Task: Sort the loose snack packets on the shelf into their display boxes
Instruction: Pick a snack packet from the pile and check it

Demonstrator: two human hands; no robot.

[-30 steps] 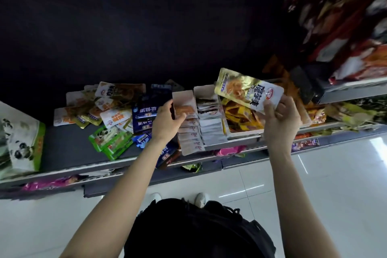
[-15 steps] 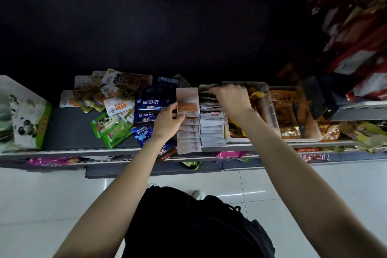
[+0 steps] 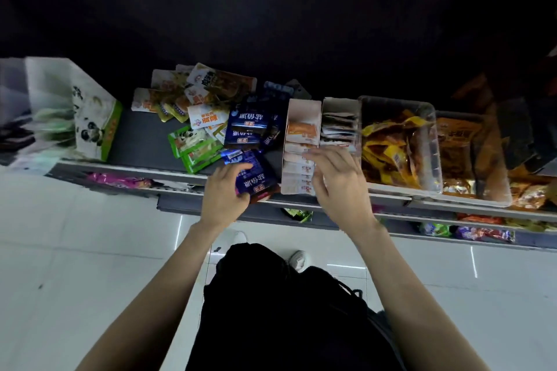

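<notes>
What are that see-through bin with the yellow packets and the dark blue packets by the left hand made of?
The see-through bin: probably clear rigid plastic, since its contents show through the glossy walls. The dark blue packets: seemingly shiny plastic or foil film, given the glare and creases. The left hand touches one.

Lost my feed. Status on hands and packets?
Left hand grips blue packet at shelf edge. Right hand open over white display box. Nothing blocking.

Bare forearms, no sleeves; black top; white shoes.
</notes>
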